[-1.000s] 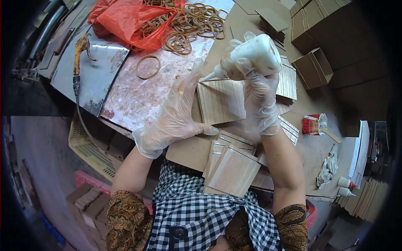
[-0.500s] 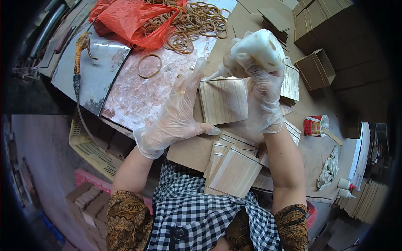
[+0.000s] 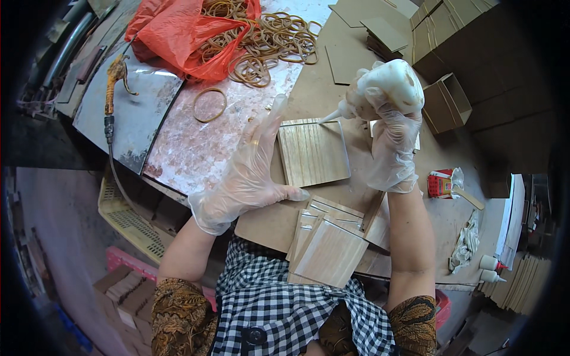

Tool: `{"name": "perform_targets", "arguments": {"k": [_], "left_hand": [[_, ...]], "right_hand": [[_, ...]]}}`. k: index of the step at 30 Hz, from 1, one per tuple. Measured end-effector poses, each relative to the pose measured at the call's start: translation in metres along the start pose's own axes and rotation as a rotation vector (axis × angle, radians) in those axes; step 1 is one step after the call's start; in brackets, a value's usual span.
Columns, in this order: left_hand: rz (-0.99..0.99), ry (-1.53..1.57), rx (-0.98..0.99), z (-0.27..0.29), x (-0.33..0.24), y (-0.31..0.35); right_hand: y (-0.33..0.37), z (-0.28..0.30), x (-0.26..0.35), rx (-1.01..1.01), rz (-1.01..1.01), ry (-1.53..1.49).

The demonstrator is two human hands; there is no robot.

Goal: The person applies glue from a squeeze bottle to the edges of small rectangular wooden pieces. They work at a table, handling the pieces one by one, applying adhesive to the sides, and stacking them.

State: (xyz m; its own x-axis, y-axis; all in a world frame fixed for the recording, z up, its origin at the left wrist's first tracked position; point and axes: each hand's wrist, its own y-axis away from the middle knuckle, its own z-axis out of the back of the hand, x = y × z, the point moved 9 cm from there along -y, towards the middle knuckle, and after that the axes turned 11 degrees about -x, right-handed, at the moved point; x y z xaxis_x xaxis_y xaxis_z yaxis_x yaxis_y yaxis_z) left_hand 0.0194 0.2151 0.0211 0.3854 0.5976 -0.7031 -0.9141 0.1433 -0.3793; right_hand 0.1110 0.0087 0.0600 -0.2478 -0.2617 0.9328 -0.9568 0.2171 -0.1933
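A square light-wood panel (image 3: 313,153) lies on the brown work board in front of me. My right hand (image 3: 393,142), in a clear thin glove, grips a white squeeze bottle (image 3: 396,86), tipped so its narrow nozzle meets the panel's far edge. A dark groove line runs along that edge. On the panel's left, my gloved left hand (image 3: 248,172) is spread, thumb and forefinger wide apart around its near-left corner, holding nothing. Whether those fingertips touch the wood is hard to tell. Closer to me, several grooved wood panels (image 3: 333,252) overlap in a loose pile.
Tan rubber bands (image 3: 279,38) spill from a red plastic bag (image 3: 178,38) at the far left; one band (image 3: 209,105) lies apart. To the right are an open brown box (image 3: 445,104), a red container (image 3: 440,184), a crumpled rag (image 3: 466,246) and small white bottles (image 3: 490,264).
My right hand has moved right and slightly nearer, drawing the bottle's nozzle along the panel's far edge from its left corner towards the right. The left hand has stayed nearly still.
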Motion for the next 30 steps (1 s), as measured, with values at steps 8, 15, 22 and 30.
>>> {"name": "perform_targets", "arguments": {"k": [8, 15, 22, 30], "left_hand": [[-0.021, -0.06, 0.076, -0.003, -0.003, -0.002], [-0.055, -0.141, 0.239, -0.008, -0.021, -0.018], [-0.07, -0.07, 0.185, -0.002, -0.026, -0.019], [-0.131, -0.094, 0.148, 0.001, -0.038, -0.02]], "right_hand": [[-0.005, 0.024, 0.016, -0.1, 0.024, -0.024], [0.0, 0.051, 0.042, -0.193, 0.12, -0.162], [0.018, 0.087, 0.06, -0.214, 0.118, -0.244], [0.044, 0.118, 0.066, -0.266, 0.008, -0.393]]}}
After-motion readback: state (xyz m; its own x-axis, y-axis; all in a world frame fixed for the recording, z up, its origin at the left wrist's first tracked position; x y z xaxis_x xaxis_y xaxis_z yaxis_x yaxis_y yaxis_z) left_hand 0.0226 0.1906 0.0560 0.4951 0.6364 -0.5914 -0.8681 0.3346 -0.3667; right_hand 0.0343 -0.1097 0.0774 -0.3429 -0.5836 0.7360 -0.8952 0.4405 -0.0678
